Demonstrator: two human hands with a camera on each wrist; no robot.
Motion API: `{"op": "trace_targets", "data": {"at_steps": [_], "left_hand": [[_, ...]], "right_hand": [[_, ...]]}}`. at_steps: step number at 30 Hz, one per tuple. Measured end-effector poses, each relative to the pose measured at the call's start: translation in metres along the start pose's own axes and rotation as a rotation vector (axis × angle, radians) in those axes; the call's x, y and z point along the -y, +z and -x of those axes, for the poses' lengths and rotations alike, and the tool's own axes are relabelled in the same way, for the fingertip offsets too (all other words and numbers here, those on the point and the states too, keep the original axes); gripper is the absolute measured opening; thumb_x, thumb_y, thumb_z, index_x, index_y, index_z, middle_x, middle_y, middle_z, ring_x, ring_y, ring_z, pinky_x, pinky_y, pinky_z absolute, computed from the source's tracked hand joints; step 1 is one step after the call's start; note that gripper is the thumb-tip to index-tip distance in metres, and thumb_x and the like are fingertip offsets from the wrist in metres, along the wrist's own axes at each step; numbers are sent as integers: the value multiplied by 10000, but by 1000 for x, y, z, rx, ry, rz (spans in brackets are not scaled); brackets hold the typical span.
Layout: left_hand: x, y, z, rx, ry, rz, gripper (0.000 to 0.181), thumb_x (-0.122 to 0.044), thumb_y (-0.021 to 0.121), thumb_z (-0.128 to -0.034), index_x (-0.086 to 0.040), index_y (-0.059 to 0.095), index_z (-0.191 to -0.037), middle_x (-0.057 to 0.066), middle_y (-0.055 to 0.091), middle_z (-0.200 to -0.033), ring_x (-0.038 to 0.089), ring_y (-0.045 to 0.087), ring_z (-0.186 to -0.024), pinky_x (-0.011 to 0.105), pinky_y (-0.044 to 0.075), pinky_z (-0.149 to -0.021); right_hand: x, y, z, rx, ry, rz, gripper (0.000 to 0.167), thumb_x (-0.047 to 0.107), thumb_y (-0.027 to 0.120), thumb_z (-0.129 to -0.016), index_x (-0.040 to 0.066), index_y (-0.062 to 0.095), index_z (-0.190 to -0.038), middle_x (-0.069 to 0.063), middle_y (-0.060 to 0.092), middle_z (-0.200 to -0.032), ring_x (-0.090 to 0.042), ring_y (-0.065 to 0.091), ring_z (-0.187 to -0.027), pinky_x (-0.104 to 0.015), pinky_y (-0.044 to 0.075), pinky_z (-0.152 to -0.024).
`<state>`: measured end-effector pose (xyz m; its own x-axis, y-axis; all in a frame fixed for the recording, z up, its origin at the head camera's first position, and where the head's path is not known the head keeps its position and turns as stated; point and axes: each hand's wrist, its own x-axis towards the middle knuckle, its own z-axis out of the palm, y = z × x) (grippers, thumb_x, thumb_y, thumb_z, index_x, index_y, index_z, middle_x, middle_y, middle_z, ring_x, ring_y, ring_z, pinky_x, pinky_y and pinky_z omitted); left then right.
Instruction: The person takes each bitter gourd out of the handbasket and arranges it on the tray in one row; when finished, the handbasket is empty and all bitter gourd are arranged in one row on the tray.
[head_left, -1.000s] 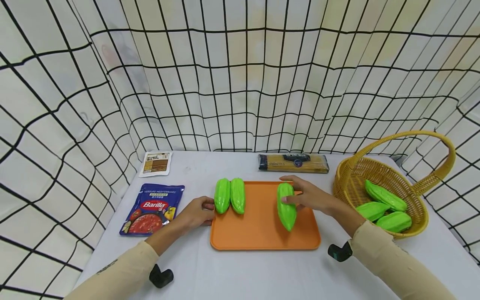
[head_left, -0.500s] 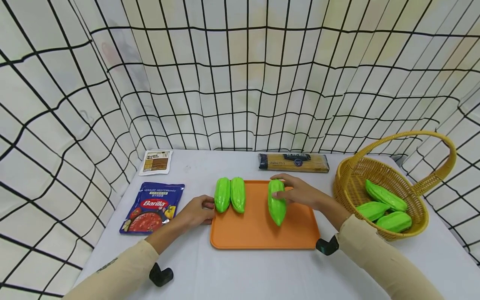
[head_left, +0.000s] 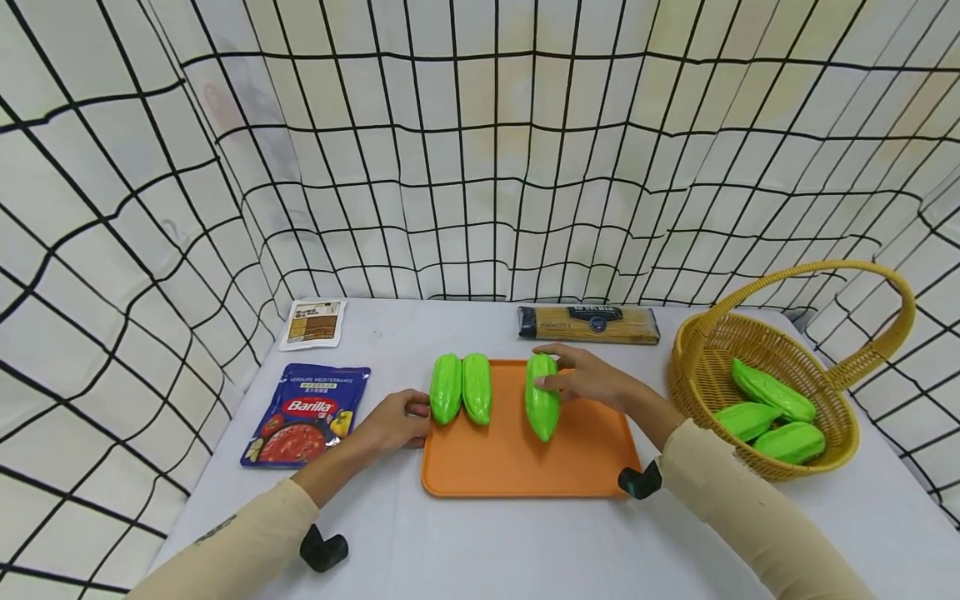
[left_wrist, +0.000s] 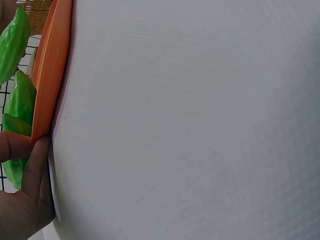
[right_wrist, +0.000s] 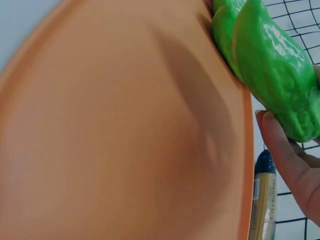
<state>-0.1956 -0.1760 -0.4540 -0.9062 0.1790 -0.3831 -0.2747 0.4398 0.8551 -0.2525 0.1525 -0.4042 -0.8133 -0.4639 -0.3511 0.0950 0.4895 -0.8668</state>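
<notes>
My right hand (head_left: 588,377) grips a glossy green bitter melon (head_left: 542,408) by its far part, pointed end toward me. The melon hangs above the orange tray (head_left: 525,467), and its shadow falls on the tray in the right wrist view. Two more bitter melons (head_left: 446,390) lie side by side at the tray's left end. There my left hand (head_left: 393,425) pinches the tray's left rim. In the left wrist view the thumb is on one side of the rim (left_wrist: 52,65) and the fingers are on the other.
At the right stands a yellow wicker basket (head_left: 693,400) with several bitter melons in it. Behind the tray lies a spaghetti packet (head_left: 588,325). A blue Barilla pouch (head_left: 306,417) and a small white-and-brown packet (head_left: 313,325) are at the left. Black-lined netting (head_left: 465,167) surrounds the table.
My right hand has carried the bitter melon leftward over the tray, closer to the two lying there. The left hand has stayed at the tray's rim.
</notes>
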Motion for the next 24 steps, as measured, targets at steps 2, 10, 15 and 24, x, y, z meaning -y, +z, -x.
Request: {"op": "trace_targets", "data": {"at_steps": [2, 10, 15, 24], "left_hand": [[0, 0, 0, -2, -1, 0, 538, -48, 661, -890, 46, 482, -1389, 195, 560, -1257, 217, 658, -982, 340, 627, -829], [-1, 1, 1, -8, 17, 9, 513, -25, 651, -890, 69, 491, -1368, 210, 570, -1235, 217, 668, -963, 349, 630, -827], [-2, 1, 1, -6, 24, 11, 516, -24, 645, -889, 74, 486, -1371, 214, 569, -1236, 228, 671, -972, 350, 628, -836], [-2, 0, 2, -3, 23, 3, 522, -19, 645, -888, 88, 481, -1372, 232, 568, -1252, 238, 676, -981, 358, 630, -830]], "right_hand": [[-2, 1, -3, 1, 4, -15, 724, 278, 698, -946, 145, 340, -1560, -232, 483, -1389, -257, 645, -1091, -383, 609, -906], [-3, 4, -13, -20, 9, 4, 649, 298, 728, -918, 170, 441, -1486, -200, 556, -1320, -229, 660, -988, -387, 606, -885], [-3, 5, -19, -28, 19, 10, 649, 318, 731, -913, 181, 455, -1484, -211, 560, -1337, -227, 665, -1008, -401, 601, -907], [-1, 10, -31, -40, 33, 5, 677, 304, 719, -925, 159, 427, -1518, -241, 543, -1356, -229, 681, -1012, -406, 604, -913]]}}
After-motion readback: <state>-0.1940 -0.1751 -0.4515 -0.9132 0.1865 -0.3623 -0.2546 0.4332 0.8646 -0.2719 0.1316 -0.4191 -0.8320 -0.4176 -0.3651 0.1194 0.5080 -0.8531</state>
